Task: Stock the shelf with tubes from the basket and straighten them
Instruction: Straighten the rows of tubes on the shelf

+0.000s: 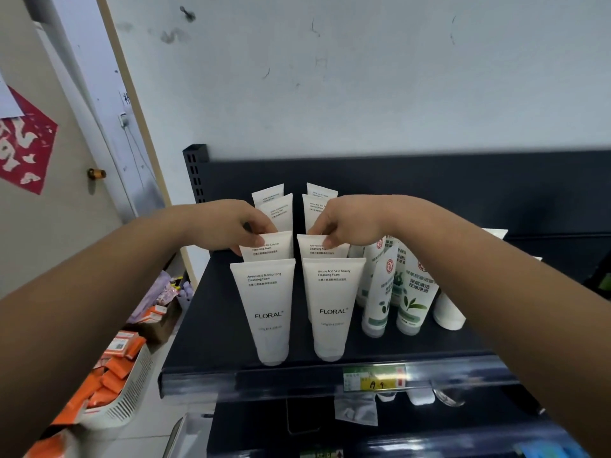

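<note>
White FLORAL tubes stand cap-down in two rows on the dark shelf [205, 325]. The front left tube [266, 309] and front right tube [332, 305] stand upright and untouched. My left hand [228, 226] pinches the top edge of the second tube in the left row [271, 247]. My right hand [347, 223] pinches the top edge of the second tube in the right row [322, 249]. More white tubes [279, 208] stand behind, partly hidden by both hands.
Green-and-white tubes [411, 292] stand to the right of the rows, some behind my right forearm. A white basket [132, 388] of orange boxes sits on the floor at lower left. A price label [373, 378] hangs on the shelf's front edge. A door is at far left.
</note>
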